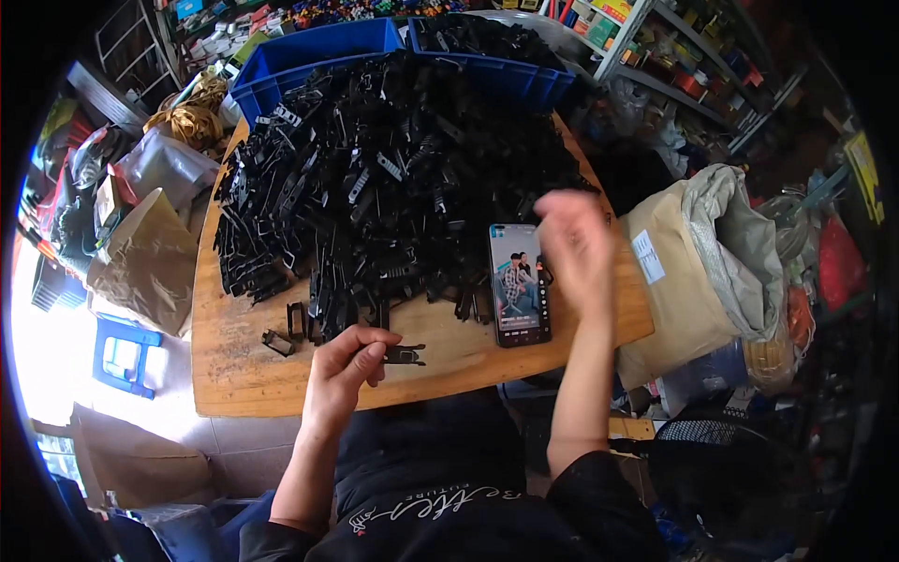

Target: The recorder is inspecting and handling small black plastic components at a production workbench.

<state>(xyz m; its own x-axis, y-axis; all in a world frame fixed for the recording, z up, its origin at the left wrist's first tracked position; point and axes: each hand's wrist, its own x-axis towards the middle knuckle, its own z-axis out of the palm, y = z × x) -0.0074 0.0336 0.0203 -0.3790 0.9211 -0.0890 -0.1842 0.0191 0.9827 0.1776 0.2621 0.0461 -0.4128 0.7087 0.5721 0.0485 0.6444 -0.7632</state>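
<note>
Above the table's near edge, my left hand (343,368) pinches a small flat black plastic part (406,355) between thumb and fingers, its forked end pointing right. My right hand (582,251) is raised over the right side of the table, smeared by motion, so its fingers cannot be made out. Just left of it, a smartphone (507,323) lies face up with its screen lit, showing two people seated. A big heap of similar black plastic parts (375,178) covers most of the wooden table (449,379). A couple of loose black parts (278,343) lie at the heap's near left.
Two blue plastic bins (323,42) stand behind the heap, the right one holding black parts. A large tan sack (679,290) leans at the table's right. On the left are a brown paper bag (150,262) and a blue stool (126,356). Metal shelves (674,84) rise at the back right.
</note>
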